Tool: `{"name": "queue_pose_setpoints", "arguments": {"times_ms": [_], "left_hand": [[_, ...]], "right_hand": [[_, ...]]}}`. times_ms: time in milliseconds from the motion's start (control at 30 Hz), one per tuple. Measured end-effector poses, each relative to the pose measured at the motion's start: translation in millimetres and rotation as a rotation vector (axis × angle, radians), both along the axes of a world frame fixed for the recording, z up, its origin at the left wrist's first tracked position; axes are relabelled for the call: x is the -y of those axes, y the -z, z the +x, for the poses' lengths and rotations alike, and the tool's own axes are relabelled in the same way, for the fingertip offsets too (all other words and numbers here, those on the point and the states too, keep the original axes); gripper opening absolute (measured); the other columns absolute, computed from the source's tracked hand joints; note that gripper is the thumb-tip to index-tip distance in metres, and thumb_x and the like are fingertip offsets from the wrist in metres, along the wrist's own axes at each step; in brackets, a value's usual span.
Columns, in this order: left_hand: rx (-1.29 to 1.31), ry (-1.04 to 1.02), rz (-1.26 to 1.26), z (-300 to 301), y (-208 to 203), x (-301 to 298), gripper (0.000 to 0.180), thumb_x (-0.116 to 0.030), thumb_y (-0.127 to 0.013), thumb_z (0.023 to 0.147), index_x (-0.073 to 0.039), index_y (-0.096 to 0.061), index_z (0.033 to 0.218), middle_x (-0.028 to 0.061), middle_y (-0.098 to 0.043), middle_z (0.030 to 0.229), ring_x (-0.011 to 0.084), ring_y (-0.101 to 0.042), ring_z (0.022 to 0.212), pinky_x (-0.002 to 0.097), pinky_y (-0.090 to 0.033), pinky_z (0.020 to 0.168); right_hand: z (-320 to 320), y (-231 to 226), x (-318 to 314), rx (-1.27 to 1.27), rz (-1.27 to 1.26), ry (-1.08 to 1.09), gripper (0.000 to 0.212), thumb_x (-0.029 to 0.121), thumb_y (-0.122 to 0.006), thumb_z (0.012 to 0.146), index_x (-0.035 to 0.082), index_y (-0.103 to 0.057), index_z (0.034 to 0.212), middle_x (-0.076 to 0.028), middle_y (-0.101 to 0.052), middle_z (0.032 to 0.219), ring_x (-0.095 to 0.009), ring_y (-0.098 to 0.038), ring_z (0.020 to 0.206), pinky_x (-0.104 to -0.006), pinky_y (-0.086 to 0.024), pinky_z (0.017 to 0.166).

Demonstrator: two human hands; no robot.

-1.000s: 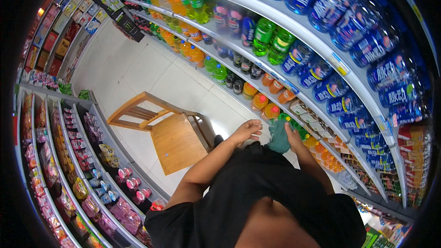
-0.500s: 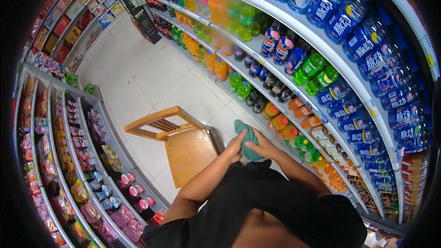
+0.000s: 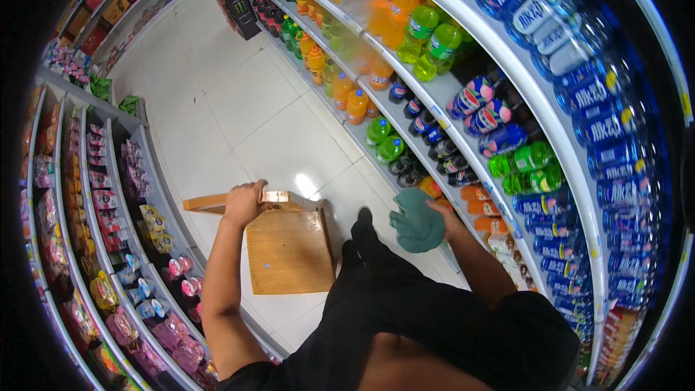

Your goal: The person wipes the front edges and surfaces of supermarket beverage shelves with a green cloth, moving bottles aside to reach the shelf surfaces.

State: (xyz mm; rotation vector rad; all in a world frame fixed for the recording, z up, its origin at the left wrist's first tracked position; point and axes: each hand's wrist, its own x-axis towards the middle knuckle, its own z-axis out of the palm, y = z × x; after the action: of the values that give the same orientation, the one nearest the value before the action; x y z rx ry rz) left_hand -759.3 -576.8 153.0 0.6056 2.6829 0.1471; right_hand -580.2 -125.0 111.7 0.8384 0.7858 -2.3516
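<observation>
A wooden chair [image 3: 291,253] with a pale brown seat stands on the floor just left of my legs. My left hand [image 3: 245,203] is closed round the top of its backrest. On the other side, my right hand [image 3: 447,219] grips a crumpled green cloth [image 3: 418,221] by its right edge. The cloth hangs spread out near the drink shelves and covers part of the lower bottles; it also hides some of my right fingers.
Tiered shelves of drinks curve along the right, with green soda bottles [image 3: 434,47] and blue-labelled bottles [image 3: 601,130]. Packaged snacks [image 3: 105,210] fill the shelf on the left. Tiled floor [image 3: 239,108] runs between them, with a dark display stand [image 3: 235,3] at the far end.
My left hand has let go of the cloth and moved left onto the chair's backrest. The cloth, now only in my right hand, has moved right and opened out.
</observation>
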Motion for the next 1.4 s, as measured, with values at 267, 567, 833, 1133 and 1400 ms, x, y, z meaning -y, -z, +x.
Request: {"name": "queue_pose_setpoints", "arguments": {"times_ms": [267,567,833,1133,1400], "left_hand": [[-0.043,-0.145,-0.122,-32.1,13.3,62.3,0.031,-0.024,-0.075,0.064,-0.008,-0.058,0.085,0.0136,-0.064,0.078,0.0329,-0.062,0.077,0.042,-0.049,0.067],[-0.084,-0.615,-0.017,-24.9,39.5,253.0,0.035,-0.025,-0.074,0.068,-0.005,-0.058,0.091,0.0173,-0.064,0.081,0.0376,-0.062,0.079,0.0429,-0.049,0.067],[0.192,-0.759,0.104,-27.2,32.6,306.0,0.038,-0.018,-0.076,0.067,0.001,-0.057,0.094,0.0115,-0.064,0.082,0.0216,-0.062,0.075,0.0357,-0.05,0.067],[0.662,-0.516,-0.393,-26.2,34.8,356.2,0.077,-0.068,-0.06,0.071,-0.009,-0.055,0.119,0.0175,-0.063,0.102,0.0283,-0.062,0.089,0.0412,-0.052,0.071],[0.453,-0.48,0.022,-26.7,42.4,351.2,0.051,-0.047,-0.067,0.077,0.0,-0.059,0.094,0.0204,-0.062,0.084,0.0366,-0.057,0.073,0.0407,-0.049,0.065]], "right_hand": [[-126.5,118.2,-46.9,-0.076,0.671,-0.302,0.053,0.023,-0.061,0.082,0.0,-0.045,0.128,-0.015,-0.054,0.119,-0.029,-0.057,0.104,-0.0379,-0.046,0.088],[-280.3,180.8,-24.8,-0.378,1.502,-0.314,0.061,0.023,-0.058,0.083,-0.001,-0.034,0.134,-0.025,-0.047,0.126,-0.037,-0.047,0.117,-0.0379,-0.038,0.097],[-376.3,233.3,0.8,-0.126,2.019,-0.509,0.068,0.025,-0.057,0.084,0.003,-0.025,0.139,-0.02,-0.032,0.14,-0.04,-0.045,0.116,-0.0411,-0.04,0.096],[-382.0,247.1,-8.3,0.058,1.92,-0.944,0.063,0.02,-0.056,0.079,0.002,-0.029,0.134,-0.017,-0.033,0.138,-0.037,-0.05,0.111,-0.0418,-0.046,0.088],[-298.6,282.8,-39.4,0.38,1.805,-0.743,0.071,0.019,-0.055,0.077,-0.005,-0.023,0.135,-0.025,-0.038,0.132,-0.039,-0.043,0.12,-0.0442,-0.046,0.087]]}}
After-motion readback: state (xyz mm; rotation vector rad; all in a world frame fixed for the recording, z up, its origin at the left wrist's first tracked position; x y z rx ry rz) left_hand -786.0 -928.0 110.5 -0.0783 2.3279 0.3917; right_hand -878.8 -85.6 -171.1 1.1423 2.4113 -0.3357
